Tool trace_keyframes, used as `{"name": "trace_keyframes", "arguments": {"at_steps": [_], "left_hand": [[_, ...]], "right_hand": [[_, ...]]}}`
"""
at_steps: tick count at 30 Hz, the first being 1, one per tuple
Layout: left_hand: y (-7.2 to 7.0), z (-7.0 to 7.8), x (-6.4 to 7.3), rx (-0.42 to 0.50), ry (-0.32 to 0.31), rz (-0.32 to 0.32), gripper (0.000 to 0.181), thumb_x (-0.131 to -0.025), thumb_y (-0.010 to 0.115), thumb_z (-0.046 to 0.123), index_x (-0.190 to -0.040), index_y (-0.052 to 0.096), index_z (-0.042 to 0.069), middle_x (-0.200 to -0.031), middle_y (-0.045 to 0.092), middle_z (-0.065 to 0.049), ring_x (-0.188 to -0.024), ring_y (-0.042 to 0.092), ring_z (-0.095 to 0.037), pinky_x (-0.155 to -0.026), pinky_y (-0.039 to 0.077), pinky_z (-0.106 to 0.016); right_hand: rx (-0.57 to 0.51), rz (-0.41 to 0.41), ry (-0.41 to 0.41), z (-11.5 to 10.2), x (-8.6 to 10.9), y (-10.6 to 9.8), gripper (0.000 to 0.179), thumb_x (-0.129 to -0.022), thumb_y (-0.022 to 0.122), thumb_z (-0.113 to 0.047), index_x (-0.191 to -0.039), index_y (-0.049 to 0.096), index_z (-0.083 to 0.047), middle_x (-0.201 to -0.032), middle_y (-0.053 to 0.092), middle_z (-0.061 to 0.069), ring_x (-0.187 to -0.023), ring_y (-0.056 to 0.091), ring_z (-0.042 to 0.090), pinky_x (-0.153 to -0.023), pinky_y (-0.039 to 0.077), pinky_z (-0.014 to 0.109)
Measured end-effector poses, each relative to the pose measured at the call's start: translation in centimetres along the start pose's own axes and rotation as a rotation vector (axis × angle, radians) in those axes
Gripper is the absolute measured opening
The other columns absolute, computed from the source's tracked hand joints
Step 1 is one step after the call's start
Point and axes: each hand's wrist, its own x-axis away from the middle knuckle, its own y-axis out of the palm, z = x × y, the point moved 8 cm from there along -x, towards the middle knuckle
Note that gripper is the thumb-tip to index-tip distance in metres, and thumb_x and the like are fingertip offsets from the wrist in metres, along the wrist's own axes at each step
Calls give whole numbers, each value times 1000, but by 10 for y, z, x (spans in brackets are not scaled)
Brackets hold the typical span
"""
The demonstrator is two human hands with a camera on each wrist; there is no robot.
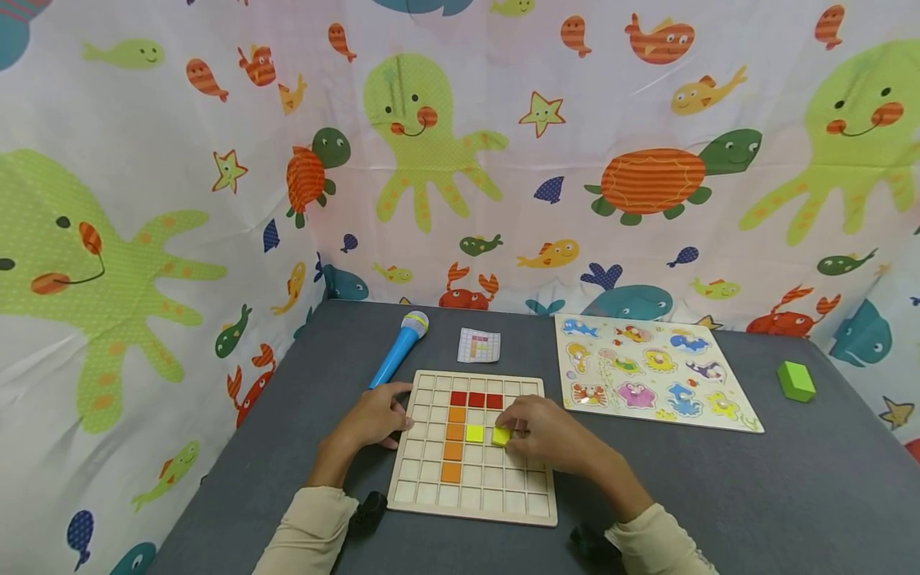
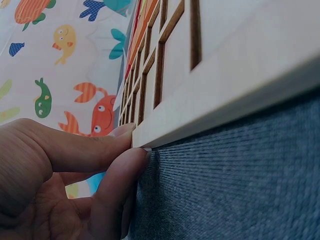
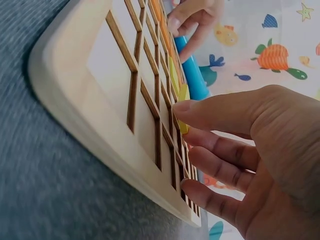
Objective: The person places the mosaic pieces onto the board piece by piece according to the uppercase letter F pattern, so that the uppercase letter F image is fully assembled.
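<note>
A wooden grid board [image 1: 470,516] lies on the dark table. My left hand [image 1: 368,419] pinches its left edge, and the left wrist view shows thumb and finger against the board's rim [image 2: 225,112]. Between the thumb and finger of my right hand [image 1: 548,431] is a yellow square tile [image 1: 501,436], tilted over the grid; its edge [image 3: 184,112] also shows in the right wrist view. Another yellow tile [image 1: 474,433] sits in a cell to the left. Three red tiles [image 1: 476,400] form a row near the top, and several orange tiles [image 1: 453,451] run down a column.
Behind the board are a small pattern card [image 1: 478,346] and a blue toy microphone [image 1: 394,357]. A sea-animal puzzle board [image 1: 650,371] lies at the back right, with a green block [image 1: 795,382] beyond it. Printed cloth [image 1: 460,160] hangs around the table.
</note>
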Motion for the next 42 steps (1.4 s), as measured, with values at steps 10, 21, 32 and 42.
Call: {"name": "trace_keyframes", "arguments": {"at_steps": [10,21,32,42], "left_hand": [[1,0,0,-8,3,7,63,-95,72,-5,-154,52,1,-92,64,-14,-73,67,-21,-57,64,-35],[2,-1,-2,-15,-1,5,63,-95,72,-5,-154,51,1,-92,64,-13,-72,66,-21,-57,64,-34],[4,0,-2,-23,15,5,63,-96,72,-4,-154,51,1,-91,63,-13,-71,66,-21,-56,63,-34],[5,3,0,-80,13,17,64,-96,71,-6,-156,49,-1,-91,60,-12,-71,64,-21,-55,63,-34]], "right_hand": [[13,25,-28,-5,-6,3,25,-90,80,-7,-116,78,-7,-99,68,-2,-88,60,17,-76,54,30],[12,30,-39,-5,-7,4,27,-90,82,-9,-117,78,-9,-102,70,-2,-92,64,15,-80,58,33],[48,21,32,11,25,-13,29,-96,78,-17,-125,76,-11,-117,71,-1,-103,62,17,-91,58,44],[257,150,92,57,99,-56,27,-94,81,-21,-121,77,-20,-121,72,-2,-117,67,26,-100,57,55]]}}
